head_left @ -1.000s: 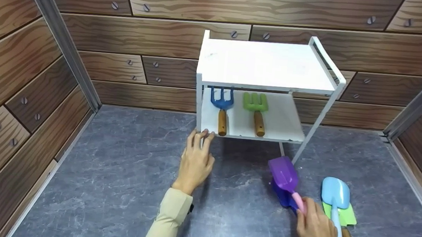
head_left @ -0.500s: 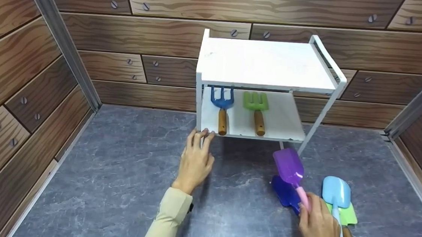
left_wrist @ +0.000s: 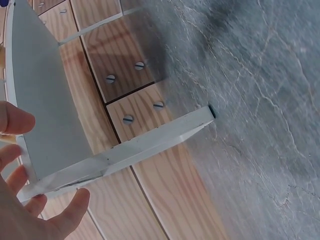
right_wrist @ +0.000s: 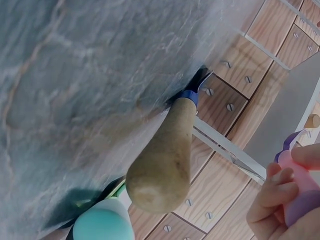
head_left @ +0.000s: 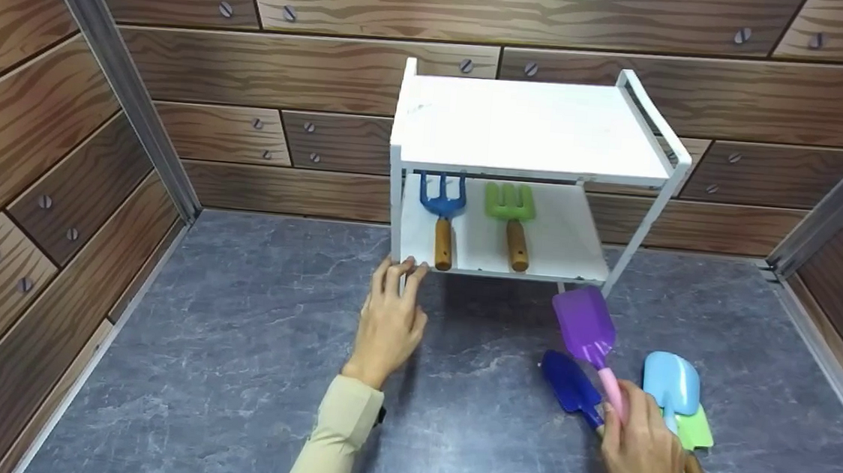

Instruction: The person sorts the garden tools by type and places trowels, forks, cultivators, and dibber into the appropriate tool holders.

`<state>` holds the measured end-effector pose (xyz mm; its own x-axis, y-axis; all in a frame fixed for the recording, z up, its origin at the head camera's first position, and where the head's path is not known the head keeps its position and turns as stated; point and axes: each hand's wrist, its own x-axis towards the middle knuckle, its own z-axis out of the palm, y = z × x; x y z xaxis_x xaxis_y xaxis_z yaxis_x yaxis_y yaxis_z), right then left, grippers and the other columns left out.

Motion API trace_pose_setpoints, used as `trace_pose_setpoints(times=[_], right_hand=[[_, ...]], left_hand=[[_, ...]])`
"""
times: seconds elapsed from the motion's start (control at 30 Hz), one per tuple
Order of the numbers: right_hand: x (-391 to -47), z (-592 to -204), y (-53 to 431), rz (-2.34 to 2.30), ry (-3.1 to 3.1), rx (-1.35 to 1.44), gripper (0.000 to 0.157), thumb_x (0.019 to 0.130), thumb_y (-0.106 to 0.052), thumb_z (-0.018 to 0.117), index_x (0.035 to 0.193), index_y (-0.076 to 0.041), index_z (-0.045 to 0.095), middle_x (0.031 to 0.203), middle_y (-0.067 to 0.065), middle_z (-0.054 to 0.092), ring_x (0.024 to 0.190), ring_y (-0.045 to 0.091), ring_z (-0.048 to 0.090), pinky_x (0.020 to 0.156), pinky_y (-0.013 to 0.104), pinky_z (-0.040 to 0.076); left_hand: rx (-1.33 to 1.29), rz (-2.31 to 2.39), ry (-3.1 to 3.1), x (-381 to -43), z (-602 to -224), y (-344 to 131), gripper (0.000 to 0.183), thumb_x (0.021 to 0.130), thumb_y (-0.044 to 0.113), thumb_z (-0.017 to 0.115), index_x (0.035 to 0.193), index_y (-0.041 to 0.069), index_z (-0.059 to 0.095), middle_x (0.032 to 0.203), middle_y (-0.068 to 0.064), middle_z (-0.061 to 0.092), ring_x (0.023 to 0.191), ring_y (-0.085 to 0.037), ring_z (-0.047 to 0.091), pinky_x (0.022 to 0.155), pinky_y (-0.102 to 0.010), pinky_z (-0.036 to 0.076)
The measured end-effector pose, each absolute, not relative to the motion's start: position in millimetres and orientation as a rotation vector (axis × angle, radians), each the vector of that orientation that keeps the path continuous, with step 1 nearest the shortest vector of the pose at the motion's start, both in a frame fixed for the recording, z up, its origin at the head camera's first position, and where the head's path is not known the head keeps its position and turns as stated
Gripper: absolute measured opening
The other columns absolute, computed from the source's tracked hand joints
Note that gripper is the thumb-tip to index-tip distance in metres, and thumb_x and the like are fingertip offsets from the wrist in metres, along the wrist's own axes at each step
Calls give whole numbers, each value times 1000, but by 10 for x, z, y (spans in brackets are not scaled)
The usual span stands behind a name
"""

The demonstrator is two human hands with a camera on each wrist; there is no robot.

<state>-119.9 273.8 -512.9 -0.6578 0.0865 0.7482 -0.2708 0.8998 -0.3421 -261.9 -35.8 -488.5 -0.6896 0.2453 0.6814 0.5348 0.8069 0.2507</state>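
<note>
Before the white rack (head_left: 539, 125), we saw the purple shovel (head_left: 585, 321) pointing out of the right hand (head_left: 644, 451), whose grip held its pink handle (head_left: 611, 394). The left hand (head_left: 388, 331), fingers parted, touched the rack's left front corner. The lower shelf (head_left: 564, 236) carried a blue fork (head_left: 442, 208) and a green fork (head_left: 512, 207).

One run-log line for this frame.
left hand: touches white rack; right hand: grips purple shovel by pink handle; lower shelf: blue garden fork, green garden fork

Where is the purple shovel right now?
In the head view, right of centre: the right hand grips the purple shovel by its pink handle, its blade pictured just above the dark blue trowel.
</note>
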Motion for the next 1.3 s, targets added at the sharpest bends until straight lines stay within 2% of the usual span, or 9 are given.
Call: trace_pose_setpoints(times=[0.27, 0.6, 0.97, 1.3], right_hand=[[-1203, -5093, 2738, 544, -2242, 119, 33, 80, 3, 72, 111, 7, 62, 85, 22, 63, 59, 39, 60, 43, 57, 47], [-1226, -5079, 2730, 558, -2253, 100, 34, 81, 3, 72, 112, 7, 62, 87, 25, 63, 58, 41, 59, 43, 58, 47], [-1241, -5071, 2711, 590, -2239, 94, 35, 78, 6, 72, 112, 8, 62, 91, 27, 65, 60, 43, 61, 46, 59, 49], [-1244, -5080, 2722, 580, -2237, 97, 33, 79, 3, 71, 111, 8, 62, 88, 26, 64, 60, 42, 60, 45, 59, 48]], left_hand=[[-571, -571, -2349, -2613, -4891, -350, 61, 80, 1, 71, 139, 7, 56, 138, -15, 49, 136, -42, 40, 101, -51, 51], [-576, -563, -2359, -2611, -4884, -355, 58, 82, 3, 69, 139, 7, 56, 138, -15, 49, 136, -43, 40, 105, -51, 48], [-583, -577, -2320, -2617, -4885, -358, 59, 80, 1, 70, 137, 6, 57, 137, -15, 50, 135, -43, 41, 103, -51, 50], [-578, -596, -2345, -2613, -4883, -364, 59, 81, 1, 69, 138, 6, 57, 138, -15, 50, 136, -43, 40, 103, -52, 49]])
